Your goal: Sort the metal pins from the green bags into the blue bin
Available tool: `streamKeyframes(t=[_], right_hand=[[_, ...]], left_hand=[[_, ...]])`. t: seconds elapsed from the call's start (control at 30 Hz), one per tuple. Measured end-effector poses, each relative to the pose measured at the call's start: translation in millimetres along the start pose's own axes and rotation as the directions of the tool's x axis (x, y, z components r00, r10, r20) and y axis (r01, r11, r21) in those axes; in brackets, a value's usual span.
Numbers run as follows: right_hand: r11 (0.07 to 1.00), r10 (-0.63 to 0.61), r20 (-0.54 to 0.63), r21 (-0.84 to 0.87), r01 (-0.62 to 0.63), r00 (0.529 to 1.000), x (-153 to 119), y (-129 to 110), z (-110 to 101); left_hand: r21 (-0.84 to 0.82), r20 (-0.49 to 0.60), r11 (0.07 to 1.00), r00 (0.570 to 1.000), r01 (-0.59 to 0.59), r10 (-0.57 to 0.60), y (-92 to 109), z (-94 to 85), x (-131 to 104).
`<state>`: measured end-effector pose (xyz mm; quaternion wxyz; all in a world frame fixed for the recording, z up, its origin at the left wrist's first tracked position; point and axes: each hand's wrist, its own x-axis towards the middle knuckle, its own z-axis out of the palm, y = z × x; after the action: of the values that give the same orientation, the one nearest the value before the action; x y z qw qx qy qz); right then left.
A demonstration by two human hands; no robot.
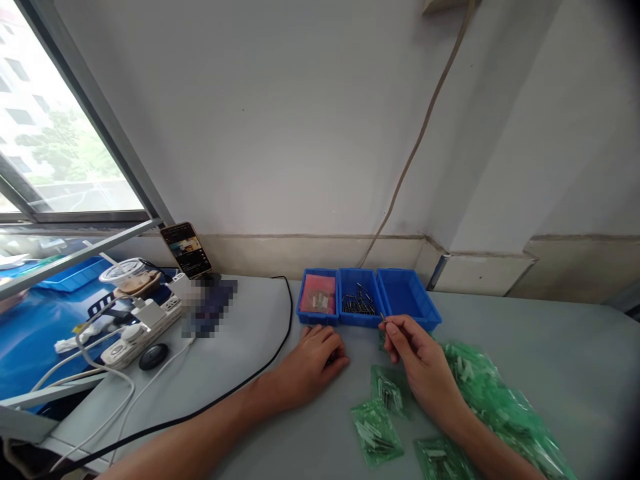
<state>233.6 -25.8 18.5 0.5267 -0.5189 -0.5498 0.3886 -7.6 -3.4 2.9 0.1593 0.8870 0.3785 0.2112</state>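
My right hand (pixel 417 357) is raised at the front of the blue bins, thumb and forefinger pinched on a small thin metal piece (pixel 383 318); it is too small to tell its exact kind. My left hand (pixel 320 359) rests on the table in front of the left bin, fingers loosely bent, with nothing visible in it. Dark metal screw-like parts (pixel 359 303) lie in the middle blue bin (pixel 361 321). A pink packet (pixel 321 293) fills the left blue bin (pixel 317 319). The right blue bin (pixel 407 293) holds nothing that I can see.
Small green bags of metal parts (pixel 376 433) lie near my right hand, beside a large green plastic bag (pixel 505 400). A black cable (pixel 235 387) crosses the table at left. Farther left are a power strip (pixel 145 333), a black mouse (pixel 153 357) and a propped phone (pixel 186 250).
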Motion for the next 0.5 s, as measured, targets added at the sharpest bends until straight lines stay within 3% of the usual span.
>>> streamKeyframes(t=[0.5], right_hand=[[1.0, 0.003, 0.019, 0.029, -0.004, 1.0, -0.9, 3.7, -0.7]], left_hand=[[-0.035, 0.008, 0.999, 1.0, -0.001, 0.001, 0.4, -1.1, 0.1]])
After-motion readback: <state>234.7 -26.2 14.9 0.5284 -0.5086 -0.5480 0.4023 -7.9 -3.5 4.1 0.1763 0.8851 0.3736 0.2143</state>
